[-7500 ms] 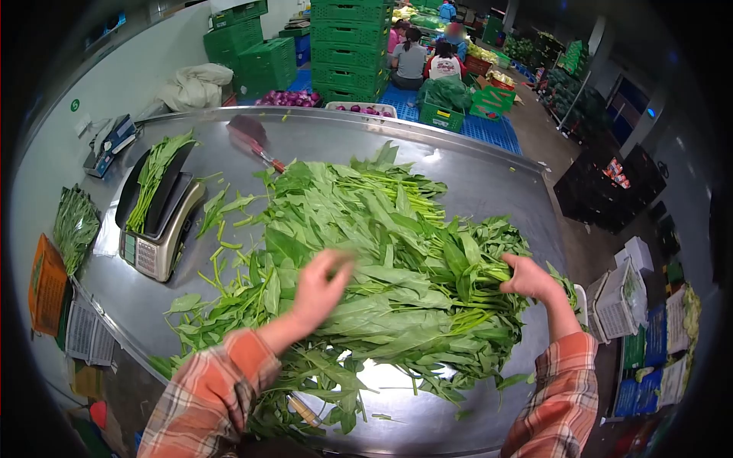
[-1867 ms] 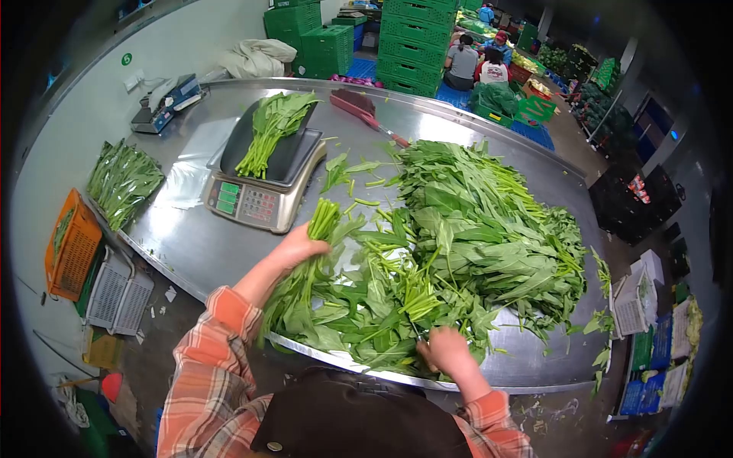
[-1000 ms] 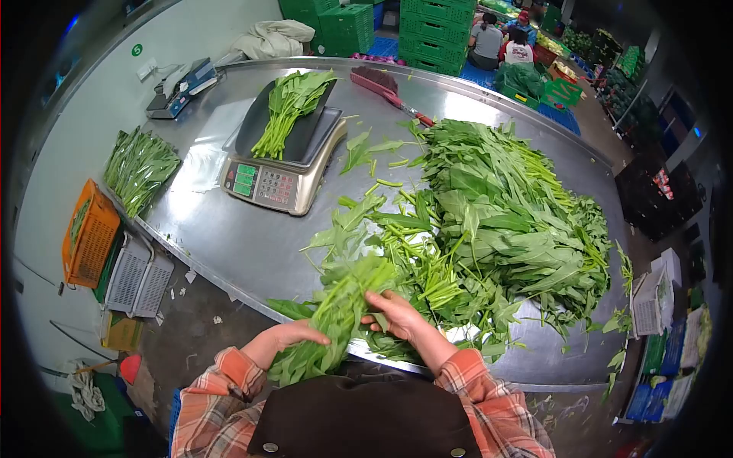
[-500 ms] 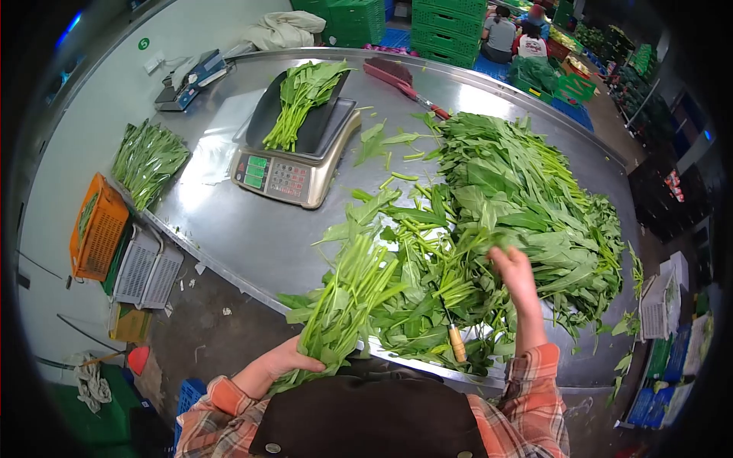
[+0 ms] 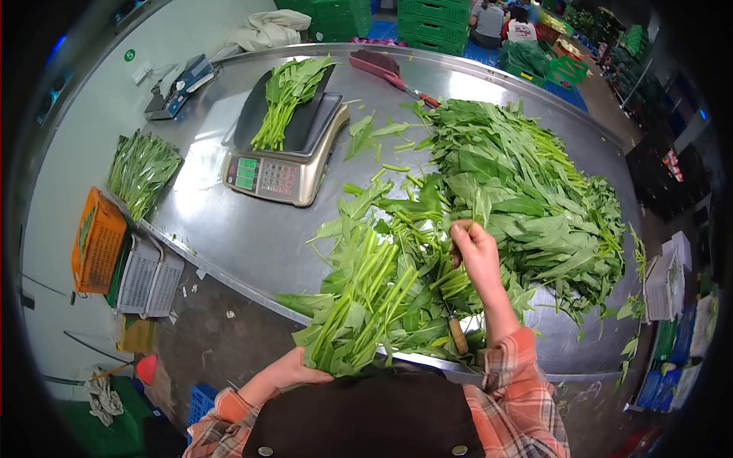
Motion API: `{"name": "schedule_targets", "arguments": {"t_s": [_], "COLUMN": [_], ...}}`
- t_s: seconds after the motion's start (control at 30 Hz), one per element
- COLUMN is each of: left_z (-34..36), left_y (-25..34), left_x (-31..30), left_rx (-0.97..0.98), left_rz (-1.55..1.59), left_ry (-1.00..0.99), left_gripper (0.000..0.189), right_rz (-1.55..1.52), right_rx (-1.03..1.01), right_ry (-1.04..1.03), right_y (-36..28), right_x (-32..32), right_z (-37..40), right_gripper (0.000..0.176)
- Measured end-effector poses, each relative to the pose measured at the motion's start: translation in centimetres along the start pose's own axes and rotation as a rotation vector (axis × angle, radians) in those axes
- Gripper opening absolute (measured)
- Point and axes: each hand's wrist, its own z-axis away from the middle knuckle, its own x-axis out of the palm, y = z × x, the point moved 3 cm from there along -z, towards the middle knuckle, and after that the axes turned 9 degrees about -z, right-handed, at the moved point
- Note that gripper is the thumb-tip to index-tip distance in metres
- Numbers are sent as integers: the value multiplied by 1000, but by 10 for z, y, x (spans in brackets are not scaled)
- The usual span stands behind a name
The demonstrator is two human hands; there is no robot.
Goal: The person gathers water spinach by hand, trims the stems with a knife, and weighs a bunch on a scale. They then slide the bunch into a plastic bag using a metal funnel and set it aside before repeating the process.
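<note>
At the table's near edge, my left hand (image 5: pixel 294 368) is closed around the leafy end of a bunch of water spinach (image 5: pixel 359 305), its cut stems pointing up and away from me. My right hand (image 5: pixel 475 248) is above the loose stems, fingers pinched together beside the large water spinach heap (image 5: pixel 527 191). Whatever is between those fingers is too small to make out. Below that hand, a wooden-handled tool (image 5: pixel 457 336) lies among scattered leaves, its far end covered by greens.
A digital scale (image 5: pixel 279 177) holds another bunch of greens (image 5: pixel 294 99). Behind it lies a red brush (image 5: pixel 382 65). Packed greens (image 5: pixel 143 172) lie at the left edge, above an orange basket (image 5: pixel 99 240). Green crates (image 5: pixel 434 27) and seated people are at the back.
My right hand has moved left and slightly away from me, off the heap's near side. My left hand still grips the bunch. The whole view has shifted slightly.
</note>
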Motion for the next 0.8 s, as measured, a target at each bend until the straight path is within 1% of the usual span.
{"name": "schedule_targets", "arguments": {"t_s": [0.03, 0.07, 0.1, 0.13, 0.2, 0.23, 0.27, 0.3, 0.33, 0.37, 0.4, 0.43, 0.5, 0.57, 0.63, 0.7, 0.73, 0.8], "left_z": [-3, -5, -8, -10, -10, -10, -12, -12, -11, -8, -6, -4, -5, -10, -16, -20, -20, -17], "left_y": [-1, 7, 18, 29, 46, 52, 52, 48, 45, 43, 41, 38, 35, 34, 34, 29, 30, 21], "left_x": [-3, -2, 4, 9, 16, 15, 8, -4, -13, -18, -21, -22, -14, 1, 10, 13, 11, 8], "left_rx": [-45, 17, 75, 132, 148, 157, 138, 119, 99, 57, 14, -31, -98, -166, -36, 66, 34, -37], "left_rz": [-24, -45, -69, -93, -61, -44, -138, -228, -318, -379, -438, -494, -490, -496, -537, -605, -595, -456], "left_ry": [-27, 2, 27, 47, 47, 49, 53, 61, 73, 118, 163, 205, 207, 192, 177, 143, 104, 149], "left_gripper": [87, 86, 85, 84, 83, 83, 83, 84, 84, 85, 85, 85, 86, 87, 100, 111, 113, 106], "right_rz": [38, 72, 236, 429, 540, 455, 369, 308, 347, 341, 233, 358, 590, 625, 728, 693, 676, 220], "right_rx": [-96, -189, -464, -480, -458, -425, -391, -302, -277, -347, -34, -9, -69, -648, -667, -608, -584, -33], "right_ry": [-105, -207, -264, -297, -298, -272, -251, -144, 86, 225, 228, 239, -65, -177, -334, -425, -471, -298], "right_y": [-7, -12, -21, -9, 18, 27, 31, 27, 14, 11, 10, 3, -4, -9, 4, 40, 46, 48], "right_x": [6, 15, 40, 63, 72, 68, 61, 40, 20, -8, -34, -44, -14, 40, 82, 94, 97, 77], "right_z": [9, 19, 32, 43, 40, 32, 26, 18, 14, 5, 0, 3, 21, 49, 66, 61, 58, 44], "right_gripper": [31, 34, 36, 32, 26, 23, 21, 14, 13, 17, 18, 22, 27, 30, 34, 33, 33, 34]}}
